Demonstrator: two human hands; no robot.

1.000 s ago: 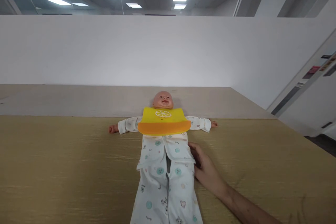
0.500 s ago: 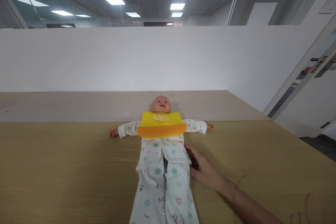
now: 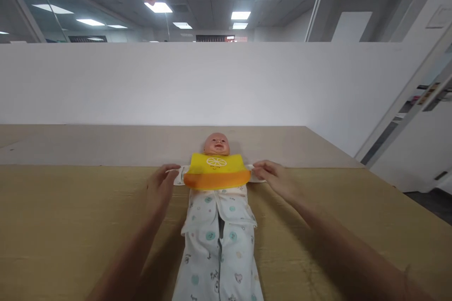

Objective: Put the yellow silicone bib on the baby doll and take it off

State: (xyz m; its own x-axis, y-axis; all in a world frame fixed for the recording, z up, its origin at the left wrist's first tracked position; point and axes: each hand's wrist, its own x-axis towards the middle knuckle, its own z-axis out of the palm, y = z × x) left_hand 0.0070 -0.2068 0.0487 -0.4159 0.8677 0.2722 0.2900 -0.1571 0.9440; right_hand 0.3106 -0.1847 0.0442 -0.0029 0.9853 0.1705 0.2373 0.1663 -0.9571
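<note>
A baby doll lies on its back with its arms stretched out sideways. It wears a white printed top and trousers. Across its chest is a yellow bib with an orange lower pocket and a white citrus-slice print. My left hand has its thumb and fingers closed about the sleeved arm on the left of the picture. On the other side, my right hand pinches the opposite sleeve near the bib's edge. Both of the doll's hands are hidden by mine.
The wooden tabletop extends to both sides, with a paler grey strip at the back. A white wall stands behind it, topped by glass with paper hearts. A door is at the right.
My left hand has come into view at the doll's arm. The right hand has moved up from beside the doll's waist to its other arm. The camera has tilted slightly upward.
</note>
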